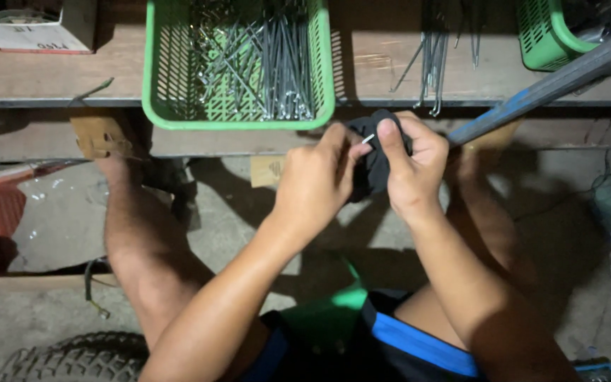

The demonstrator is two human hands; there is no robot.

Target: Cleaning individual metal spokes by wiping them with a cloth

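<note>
Both my hands meet just below the edge of a wooden bench. My right hand (408,166) grips a small black piece (370,170), thumb pressed on its top. My left hand (316,180) closes on the same black piece from the left, fingertips pinching at a thin silvery metal pin (368,139) that sticks out of it. Directly above the hands stands a green plastic basket (155,85) holding several long metal rods with hooked ends (277,64).
More metal rods (433,56) lie loose on the bench (51,78) beside a second green basket (542,39). A grey-blue bar (553,81) slants in from the upper right. A cardboard box (30,32) sits top left, a tyre (72,357) bottom left, a red basket (5,205) at left.
</note>
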